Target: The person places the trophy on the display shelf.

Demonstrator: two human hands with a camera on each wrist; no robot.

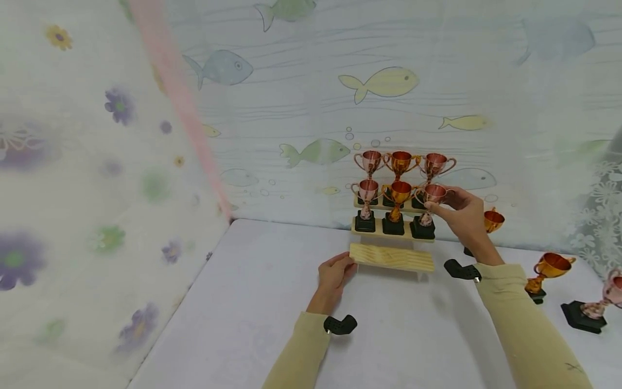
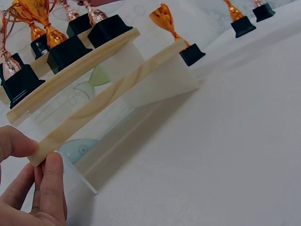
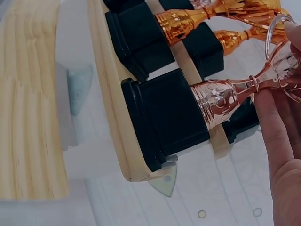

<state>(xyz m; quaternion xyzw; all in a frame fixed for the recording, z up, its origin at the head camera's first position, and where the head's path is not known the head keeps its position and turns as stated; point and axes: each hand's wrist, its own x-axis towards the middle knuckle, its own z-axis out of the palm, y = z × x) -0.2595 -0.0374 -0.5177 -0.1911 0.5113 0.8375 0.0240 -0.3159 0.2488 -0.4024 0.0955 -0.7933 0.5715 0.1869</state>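
A stepped display stand with wooden boards holds small trophies on black bases. My left hand (image 1: 334, 274) pinches the left end of its lowest board (image 1: 391, 257), thumb above and fingers below in the left wrist view. My right hand (image 1: 461, 216) grips the cup of a rose-gold trophy (image 3: 218, 96) at the right end of the middle board (image 1: 389, 231). That trophy's black base (image 3: 167, 120) stands on the board by its end. Beside it on the same board are a gold trophy (image 1: 400, 197) and another rose-gold trophy (image 1: 367, 195). Three more trophies stand on the top board behind.
To the right on the white table (image 1: 233, 324) stand a gold trophy (image 1: 549, 268) and a rose-gold trophy (image 1: 590, 308). Another gold trophy (image 1: 493, 220) is partly hidden behind my right arm. A fish-patterned curtain (image 1: 301, 108) hangs behind the stand, and a flowered one (image 1: 97, 189) at the left.
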